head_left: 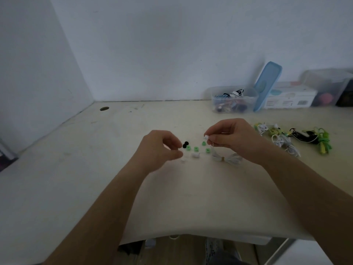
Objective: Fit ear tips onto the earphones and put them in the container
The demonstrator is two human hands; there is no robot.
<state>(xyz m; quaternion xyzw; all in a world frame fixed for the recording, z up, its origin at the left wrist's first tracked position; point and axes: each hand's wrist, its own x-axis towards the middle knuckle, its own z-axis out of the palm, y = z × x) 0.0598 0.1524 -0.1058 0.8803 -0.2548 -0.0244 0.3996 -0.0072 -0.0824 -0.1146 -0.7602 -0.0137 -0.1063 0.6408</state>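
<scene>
My right hand pinches a white earbud above the table; its bundled white cable lies just below the hand. My left hand hovers with thumb and forefinger close together beside the loose ear tips; whether it pinches something tiny is unclear. Between the hands lie several green ear tips, a black pair and the second white earbud. The clear container holding earphones stands at the back right.
A blue lid leans against the container. White boxes and clear tubs line the back wall. Bundled white, green and black earphones lie at the right. A cable hole is at the back left.
</scene>
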